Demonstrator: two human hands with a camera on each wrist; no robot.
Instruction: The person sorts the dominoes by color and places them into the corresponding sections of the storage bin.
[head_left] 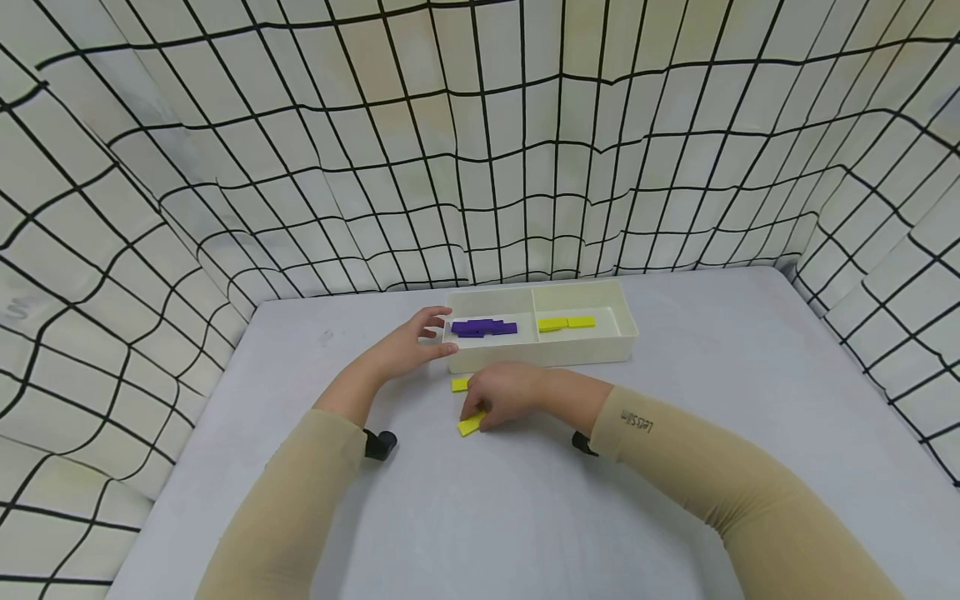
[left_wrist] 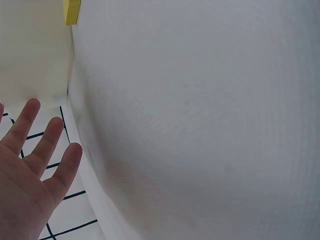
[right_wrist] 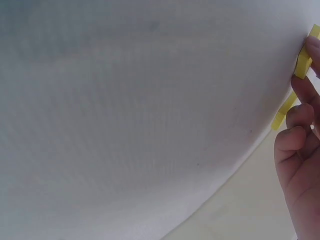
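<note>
A white two-compartment box point(head_left: 555, 354) stands on the table. My left hand point(head_left: 408, 342) is at its left end, the thumb at the front rim and the fingers spread along the side; in the left wrist view they look relaxed. In front of the box, my right hand point(head_left: 506, 392) pinches a flat yellow block point(head_left: 468, 427) at the tabletop between thumb and finger, the other fingers curled, as the right wrist view shows. Another yellow block point(head_left: 459, 385) lies between that hand and the box, partly hidden by the hand.
Several purple blocks point(head_left: 483, 328) lie piled in the left compartment, and two yellow blocks point(head_left: 566, 323) lie end to end in the right one. A divider point(head_left: 535, 315) separates them. Behind and beside the white table point(head_left: 712, 333) hangs black netting point(head_left: 487, 158) over pale walls.
</note>
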